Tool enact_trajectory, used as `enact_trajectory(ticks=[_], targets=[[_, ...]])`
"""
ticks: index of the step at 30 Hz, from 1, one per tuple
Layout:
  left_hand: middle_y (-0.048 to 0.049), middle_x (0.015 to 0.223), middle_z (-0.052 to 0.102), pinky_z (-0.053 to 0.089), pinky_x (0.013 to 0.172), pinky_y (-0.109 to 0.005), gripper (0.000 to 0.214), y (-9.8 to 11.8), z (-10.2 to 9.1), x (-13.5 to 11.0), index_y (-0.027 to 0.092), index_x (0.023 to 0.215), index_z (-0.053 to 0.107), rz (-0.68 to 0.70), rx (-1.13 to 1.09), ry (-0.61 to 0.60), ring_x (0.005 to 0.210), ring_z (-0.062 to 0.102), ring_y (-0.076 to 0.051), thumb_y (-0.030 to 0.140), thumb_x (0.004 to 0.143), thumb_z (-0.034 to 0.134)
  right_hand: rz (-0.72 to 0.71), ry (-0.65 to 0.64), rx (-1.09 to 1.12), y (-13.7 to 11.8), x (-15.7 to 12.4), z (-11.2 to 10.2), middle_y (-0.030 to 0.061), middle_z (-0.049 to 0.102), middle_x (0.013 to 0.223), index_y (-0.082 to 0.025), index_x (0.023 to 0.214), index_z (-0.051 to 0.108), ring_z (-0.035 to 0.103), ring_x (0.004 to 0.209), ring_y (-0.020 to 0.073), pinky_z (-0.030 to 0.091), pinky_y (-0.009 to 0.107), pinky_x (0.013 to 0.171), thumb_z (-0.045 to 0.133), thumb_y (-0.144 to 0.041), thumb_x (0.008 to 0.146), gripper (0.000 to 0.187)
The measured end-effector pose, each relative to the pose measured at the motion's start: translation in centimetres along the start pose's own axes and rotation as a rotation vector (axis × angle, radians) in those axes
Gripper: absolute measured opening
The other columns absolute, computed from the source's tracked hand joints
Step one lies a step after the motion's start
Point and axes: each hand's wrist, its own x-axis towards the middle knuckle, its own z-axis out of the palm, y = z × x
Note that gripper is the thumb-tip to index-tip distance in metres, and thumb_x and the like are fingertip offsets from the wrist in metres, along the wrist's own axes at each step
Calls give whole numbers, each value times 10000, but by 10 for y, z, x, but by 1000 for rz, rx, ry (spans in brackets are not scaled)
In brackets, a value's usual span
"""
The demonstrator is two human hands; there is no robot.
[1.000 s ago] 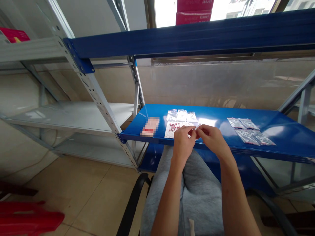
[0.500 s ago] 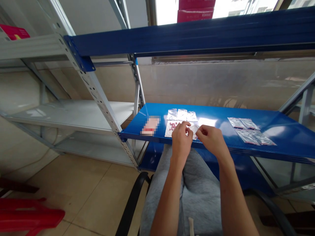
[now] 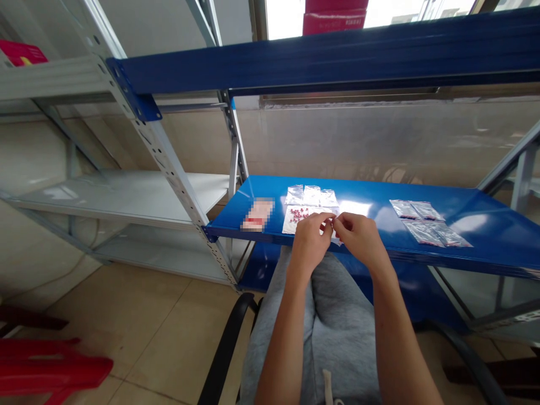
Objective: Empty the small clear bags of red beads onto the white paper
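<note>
A grey metal rack [image 3: 126, 197] stands to the left, and beside it a blue shelf [image 3: 485, 230] runs across in front of the seated person; on the floor at lower left is a red plastic stool [image 3: 50, 371]; the left hand [image 3: 310, 244] and the right hand [image 3: 358, 239] meet over the shelf's front edge, each closed in a fingertip pinch on a small clear bag [image 3: 337, 240], most of which the fingers hide; just behind them lies a white sheet [image 3: 289, 225] with red beads [image 3: 297, 212] scattered on it; three empty bags [image 3: 311, 197] sit in a row past the sheet, and well apart to the right lies a group of filled bags [image 3: 426, 225]; the pinched bag looks featherlight, limp and slick, likely to crumple or slip, so it is best held at its stiffer top rim, a thumb and forefinger on either lip
</note>
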Motion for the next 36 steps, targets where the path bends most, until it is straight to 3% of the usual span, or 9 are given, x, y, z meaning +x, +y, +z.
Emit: enact_trajectory(ticks=[7, 12, 15, 17, 22, 25, 29, 33, 36], targets=[[-42, 993, 794, 564, 845, -297, 280, -15, -12, 2, 217, 986, 808, -74, -1, -33, 836, 710, -175, 65, 879, 599, -47, -37, 20, -1, 0, 0, -4, 568, 547, -210, 574, 500, 473, 562, 141, 312, 278, 574, 526, -323, 856, 304], [-40, 1007, 796, 562, 853, -291, 353, -15, -17, 1, 230, 989, 816, -53, -27, -33, 903, 723, -189, 15, 850, 573, -70, -52, 54, -8, 0, 5, -3, 573, 547, -211, 578, 512, 478, 556, 139, 319, 281, 567, 537, -353, 872, 328], [-45, 964, 800, 567, 817, -293, 294, -14, -17, 0, 216, 997, 815, -75, -91, -26, 849, 729, -191, 69, 875, 591, -64, -98, 163, -8, 1, 7, 11, 618, 582, -208, 611, 554, 538, 582, 152, 366, 281, 590, 542, -421, 903, 361], [-55, 951, 800, 570, 776, -286, 234, -14, -19, 0, 200, 991, 814, -100, -168, 4, 804, 730, -186, 128, 894, 613, -4, -99, 274, -1, 3, 8, 28, 664, 638, -204, 685, 612, 594, 621, 170, 411, 282, 604, 537, -468, 918, 360], [-68, 920, 789, 563, 693, -247, 186, -25, -25, -1, 172, 1001, 807, -168, -371, 25, 755, 730, -172, 248, 881, 686, 309, 81, 385, 32, 10, 9, 77, 737, 842, -204, 910, 679, 700, 795, 231, 475, 271, 573, 639, -471, 869, 273], [-69, 918, 786, 578, 720, -251, 233, -34, -26, -1, 168, 1034, 804, -187, -467, 16, 781, 736, -178, 297, 861, 716, 448, -64, 660, 45, 10, 11, 103, 752, 999, -205, 997, 700, 730, 874, 235, 543, 275, 609, 677, -464, 870, 289], [-78, 988, 787, 599, 731, -267, 266, -42, -25, 0, 168, 1049, 801, -223, -527, 14, 793, 740, -185, 303, 826, 747, 460, -296, 1043, 51, 7, 18, 102, 759, 1059, -201, 1037, 730, 748, 857, 204, 584, 249, 635, 784, -417, 821, 311], [-73, 983, 782, 588, 696, -254, 248, -45, -26, -1, 170, 1033, 803, -241, -489, -1, 761, 728, -171, 260, 811, 737, 466, -268, 1114, 53, 8, 25, 62, 760, 876, -183, 985, 743, 728, 748, 155, 578, 199, 601, 903, -312, 688, 362], [-61, 914, 773, 558, 661, -229, 246, -45, -28, -2, 172, 1031, 805, -255, -434, -16, 722, 712, -152, 235, 806, 727, 500, -246, 1143, 55, 9, 29, 34, 734, 787, -191, 950, 740, 706, 692, 143, 582, 203, 587, 918, -331, 659, 368]])
